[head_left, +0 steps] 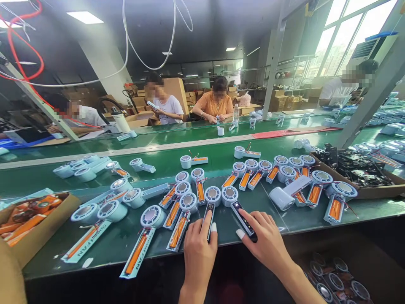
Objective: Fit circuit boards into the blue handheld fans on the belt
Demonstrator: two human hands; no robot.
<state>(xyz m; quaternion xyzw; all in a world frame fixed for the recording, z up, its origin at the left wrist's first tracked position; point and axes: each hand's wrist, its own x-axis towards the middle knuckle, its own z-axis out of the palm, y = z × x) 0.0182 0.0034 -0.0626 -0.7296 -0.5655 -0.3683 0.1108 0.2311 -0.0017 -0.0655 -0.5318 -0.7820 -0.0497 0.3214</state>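
Observation:
Two light-blue handheld fans stand side by side near the table's front edge, each with a black circuit board in its handle. My left hand [200, 242] is closed around the handle of the left handheld fan [212, 195], index finger on the board and thumb along the right side. My right hand [265, 238] grips the handle of the right handheld fan [229, 196], index finger on its board and thumb on the left. White covers sit on both thumb tips. Around them lie several open fans with orange batteries [179, 231] and loose wires.
At the left is a cardboard box [41, 232] of orange parts; at the right, a carton [370, 192] of black parts. A green conveyor [158, 147] runs behind, with several co-workers [218, 101] beyond it. A metal post [363, 84] rises at the right.

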